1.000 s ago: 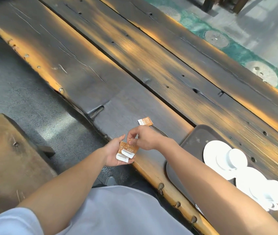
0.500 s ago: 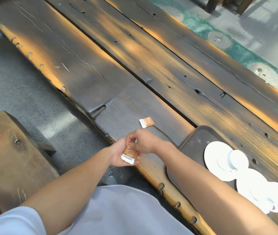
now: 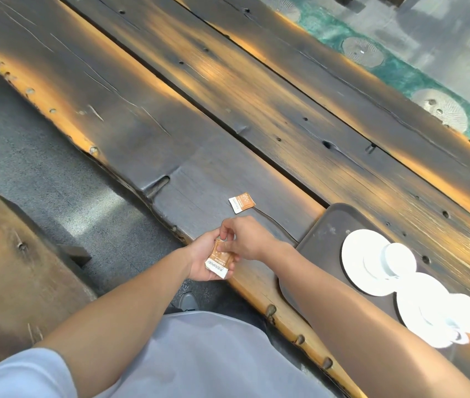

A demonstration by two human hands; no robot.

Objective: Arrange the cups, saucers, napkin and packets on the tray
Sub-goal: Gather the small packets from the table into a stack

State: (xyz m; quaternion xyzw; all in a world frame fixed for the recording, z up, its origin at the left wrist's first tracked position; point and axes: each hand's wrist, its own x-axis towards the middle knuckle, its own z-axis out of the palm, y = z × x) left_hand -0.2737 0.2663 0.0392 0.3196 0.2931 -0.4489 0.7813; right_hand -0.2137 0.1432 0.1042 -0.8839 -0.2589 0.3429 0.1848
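Note:
My left hand (image 3: pixel 203 258) cups a small stack of orange-and-white packets (image 3: pixel 220 260) at the table's near edge. My right hand (image 3: pixel 246 238) pinches the top of that same stack from above. One more orange-and-white packet (image 3: pixel 241 202) lies alone on the dark wood just beyond my hands. To the right sits a dark tray (image 3: pixel 325 225) holding two white saucers, the nearer-left saucer (image 3: pixel 358 262) with a white cup (image 3: pixel 397 258) on it, the other saucer (image 3: pixel 417 303) with a cup (image 3: pixel 466 313) too. No napkin shows.
The long dark wooden table (image 3: pixel 228 96) runs diagonally with a deep groove between its planks. A wooden bench (image 3: pixel 12 268) stands at the lower left over grey floor. Green patterned flooring (image 3: pixel 400 73) lies past the far table edge.
The packets in my left hand were fanned apart a second ago; my right hand has pushed them together into one stack. Both hands stay at the table edge.

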